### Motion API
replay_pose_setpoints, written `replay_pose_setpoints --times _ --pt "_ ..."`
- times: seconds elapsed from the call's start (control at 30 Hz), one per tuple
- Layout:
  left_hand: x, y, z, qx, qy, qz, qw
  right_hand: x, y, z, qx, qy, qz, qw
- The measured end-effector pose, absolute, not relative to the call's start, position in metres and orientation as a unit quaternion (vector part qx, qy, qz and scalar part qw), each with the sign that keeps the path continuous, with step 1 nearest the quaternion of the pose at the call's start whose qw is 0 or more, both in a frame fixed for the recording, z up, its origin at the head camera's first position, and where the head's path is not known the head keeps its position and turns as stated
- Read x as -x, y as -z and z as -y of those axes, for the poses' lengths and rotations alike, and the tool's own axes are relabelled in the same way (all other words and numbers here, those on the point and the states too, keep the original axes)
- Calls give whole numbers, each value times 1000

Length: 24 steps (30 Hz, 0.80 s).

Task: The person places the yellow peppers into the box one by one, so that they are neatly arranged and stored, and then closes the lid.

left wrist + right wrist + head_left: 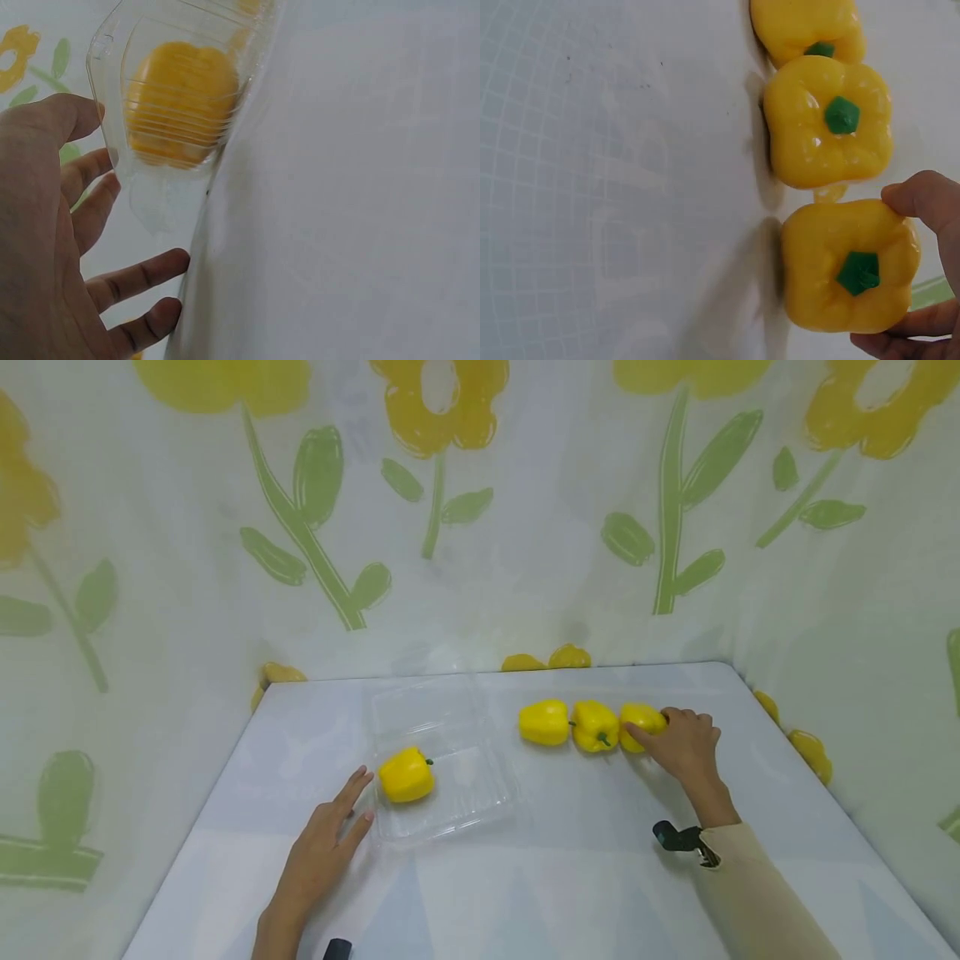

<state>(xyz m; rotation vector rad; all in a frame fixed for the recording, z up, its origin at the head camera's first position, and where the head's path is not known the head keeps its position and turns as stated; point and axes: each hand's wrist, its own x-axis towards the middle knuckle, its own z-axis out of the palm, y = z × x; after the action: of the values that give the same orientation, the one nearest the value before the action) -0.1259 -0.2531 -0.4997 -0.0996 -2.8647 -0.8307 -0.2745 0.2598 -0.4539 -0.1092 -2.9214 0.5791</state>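
Note:
My right hand (684,747) grips the rightmost yellow bell pepper (851,266) between thumb and fingers, its green stem facing the wrist camera. Left of it stand a second pepper (596,727) and a third pepper (543,723), in a row. A clear plastic clamshell box (472,814) lies with its lid folded back, holding one yellow pepper (407,775) at its left side. Beside the box's left edge is my left hand (322,847), fingers spread and fairly straight; in the left wrist view its fingertips (105,112) are right at the clear rim.
The white table (585,877) has rounded back corners. Behind it and at both sides hangs a pale cloth (540,527) printed with yellow flowers and green leaves. A black device (678,837) is strapped at the right wrist, by the beige sleeve (765,885).

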Motion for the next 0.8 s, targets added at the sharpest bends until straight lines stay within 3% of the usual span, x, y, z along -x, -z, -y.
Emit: replay_pose_setpoints --times 0.3,0.8 --pt "125 498 252 33 275 957 84 268 441 -264 36 -207 975 74" --pt "126 500 253 35 275 957 82 246 426 -269 -24 -229 966 117"
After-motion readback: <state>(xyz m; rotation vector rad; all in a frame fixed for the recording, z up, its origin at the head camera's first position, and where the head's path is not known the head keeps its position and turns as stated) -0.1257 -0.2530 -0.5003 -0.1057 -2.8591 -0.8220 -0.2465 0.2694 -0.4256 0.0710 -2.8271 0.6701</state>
